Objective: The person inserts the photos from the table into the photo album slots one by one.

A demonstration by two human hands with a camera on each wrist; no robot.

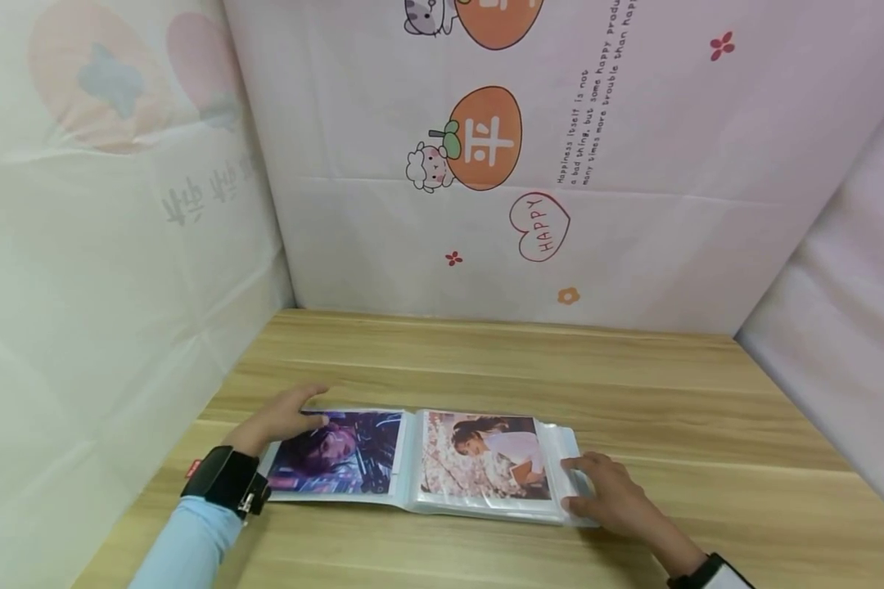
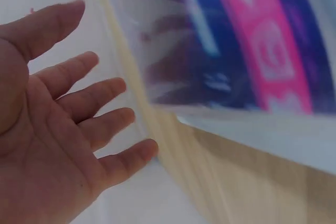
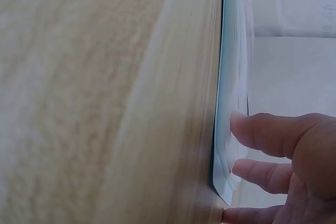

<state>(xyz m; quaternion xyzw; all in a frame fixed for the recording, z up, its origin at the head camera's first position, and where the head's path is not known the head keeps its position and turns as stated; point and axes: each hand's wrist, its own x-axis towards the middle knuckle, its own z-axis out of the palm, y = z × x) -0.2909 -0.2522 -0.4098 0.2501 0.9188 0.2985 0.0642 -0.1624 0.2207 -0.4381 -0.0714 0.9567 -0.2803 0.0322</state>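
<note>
A photo album [image 1: 412, 466] lies spread out with clear sleeves. Its left page holds a dark blue and purple picture [image 1: 372, 450]; in its right page is a pink blossom picture [image 1: 442, 458] of a figure with a book. My left hand [image 1: 283, 419] is at the album's upper left corner. In the left wrist view that hand [image 2: 58, 124] has its palm showing and fingers spread, with nothing held, beside the sleeve. At the right edge, my right hand [image 1: 615, 495] touches the album with thumb and index finger apart. The right wrist view shows its thumb [image 3: 262, 132] against the page edges.
Under the album is a wood-grain table [image 1: 486, 352]. White printed cloth [image 1: 354, 164] with orange fruit and lettering hangs behind it, with more cloth along the left and right sides. A black band with a device [image 1: 224, 478] sits on the left wrist.
</note>
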